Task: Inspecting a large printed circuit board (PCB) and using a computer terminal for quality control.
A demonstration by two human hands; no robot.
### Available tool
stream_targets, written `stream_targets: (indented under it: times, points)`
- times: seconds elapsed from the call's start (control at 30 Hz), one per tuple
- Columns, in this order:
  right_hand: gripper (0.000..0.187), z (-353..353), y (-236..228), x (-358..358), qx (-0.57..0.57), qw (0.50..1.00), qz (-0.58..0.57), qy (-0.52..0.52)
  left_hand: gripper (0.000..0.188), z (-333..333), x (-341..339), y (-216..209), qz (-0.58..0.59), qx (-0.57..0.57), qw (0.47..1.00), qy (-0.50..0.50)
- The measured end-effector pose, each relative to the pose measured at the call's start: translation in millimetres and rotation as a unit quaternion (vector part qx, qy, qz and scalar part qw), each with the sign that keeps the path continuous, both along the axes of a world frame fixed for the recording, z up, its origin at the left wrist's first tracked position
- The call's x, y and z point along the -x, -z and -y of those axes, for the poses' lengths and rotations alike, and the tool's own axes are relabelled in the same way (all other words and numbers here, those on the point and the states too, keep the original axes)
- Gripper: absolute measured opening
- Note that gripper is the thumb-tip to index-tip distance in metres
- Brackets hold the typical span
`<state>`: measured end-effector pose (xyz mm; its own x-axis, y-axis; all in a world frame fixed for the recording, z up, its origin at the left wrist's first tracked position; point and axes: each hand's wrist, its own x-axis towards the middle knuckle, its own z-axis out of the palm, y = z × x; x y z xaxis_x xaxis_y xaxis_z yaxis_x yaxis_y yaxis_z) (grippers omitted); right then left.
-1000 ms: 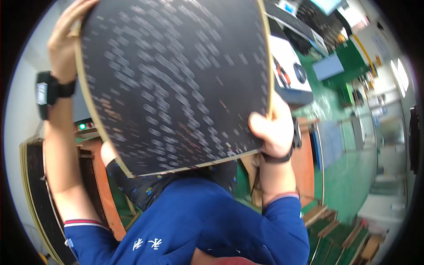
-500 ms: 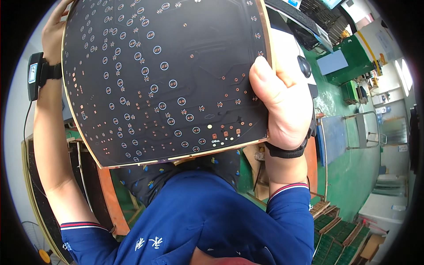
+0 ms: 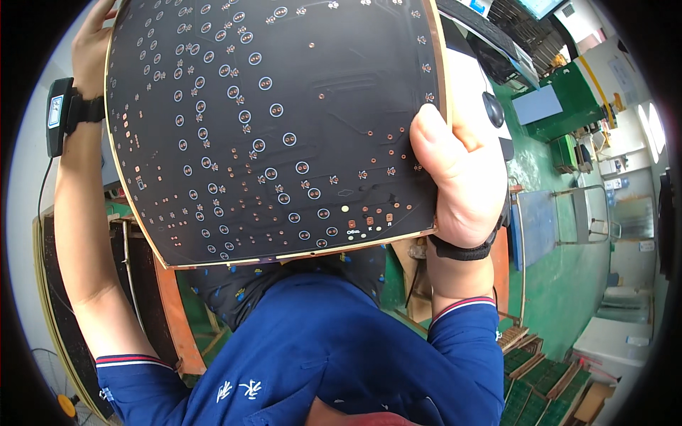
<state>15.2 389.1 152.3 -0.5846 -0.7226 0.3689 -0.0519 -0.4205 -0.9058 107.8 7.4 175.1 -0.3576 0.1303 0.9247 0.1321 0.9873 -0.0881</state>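
Observation:
A large black printed circuit board fills the upper middle of the head view, held up before my chest. Rows of white-ringed holes, small copper pads and thin bare edges show on its face. My right hand is closed on its right edge, thumb lying on the black face and the other fingers behind. At the far left edge my left hand grips the board too; its fingers are partly hidden and cut off by the picture's top. Black bands circle both wrists, and the left one carries a small box with a cable.
To the right, beyond the board, lie a black computer mouse and a keyboard. A green cabinet and a blue panel on a metal-framed cart stand farther off. Green stacked trays sit lower right, a fan lower left.
The board has shifted slightly right and down in view, its tilt a little altered. Both hands have moved with it, keeping their grip.

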Motion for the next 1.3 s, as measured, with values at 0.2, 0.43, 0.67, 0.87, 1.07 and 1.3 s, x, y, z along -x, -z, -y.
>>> stream_targets:
  times: [0.2, 0.43, 0.67, 0.87, 1.07, 1.3]
  points:
    - [0.035, -1, 2, 3, 0.004, 1.0, 0.016, -0.008, 0.045, -2, -5, 2, 0.071, -0.099, 0.992, 0.04]
    - [0.033, -2, 9, 6, -0.005, 0.999, 0.029, 0.015, 0.052, -50, 5, 13, 0.142, -0.258, 0.943, 0.158]
    - [0.036, -2, 10, 9, -0.024, 0.999, 0.038, 0.021, 0.047, -33, -2, 7, 0.099, -0.297, 0.933, 0.178]
    - [0.038, 3, 12, 13, -0.017, 0.999, 0.049, 0.015, 0.046, -55, 0, 0, 0.084, -0.163, 0.983, 0.001]
    - [0.03, 3, -3, 40, -0.017, 1.0, 0.002, 0.017, 0.05, -51, 12, -14, 0.118, -0.274, 0.954, -0.035]
    - [0.069, 7, -87, 122, 0.277, 0.875, 0.001, -0.398, 0.031, -4, 37, -60, 0.037, -0.337, 0.915, -0.217]
